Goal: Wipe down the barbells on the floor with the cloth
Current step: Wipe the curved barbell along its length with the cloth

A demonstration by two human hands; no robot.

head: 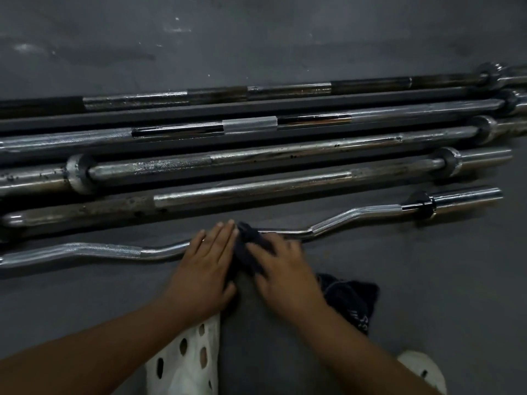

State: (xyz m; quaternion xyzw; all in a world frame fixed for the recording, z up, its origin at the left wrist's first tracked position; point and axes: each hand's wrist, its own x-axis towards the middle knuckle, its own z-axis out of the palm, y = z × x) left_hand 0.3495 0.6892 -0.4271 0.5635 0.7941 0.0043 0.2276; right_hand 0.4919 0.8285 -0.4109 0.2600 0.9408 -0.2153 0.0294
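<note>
Down on the dark grey floor (285, 38), closest to me, is the chrome zigzag curl bar (356, 213). My left hand (206, 266) rests flat on its middle, fingers straight. My right hand (282, 269) is on the dark navy cloth (251, 243) draped over the bar (too blurry to tell if it's gripping). The straight steel barbells (285, 151) lie just beyond.

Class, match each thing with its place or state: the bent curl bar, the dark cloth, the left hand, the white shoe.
Things:
1 curl bar
2 dark cloth
3 left hand
4 white shoe

Places or states:
a under the right hand
b bar nearest the person
c fingers straight, left of the cloth
d bottom edge, perforated

Pairs: 1-b, 2-a, 3-c, 4-d
</note>
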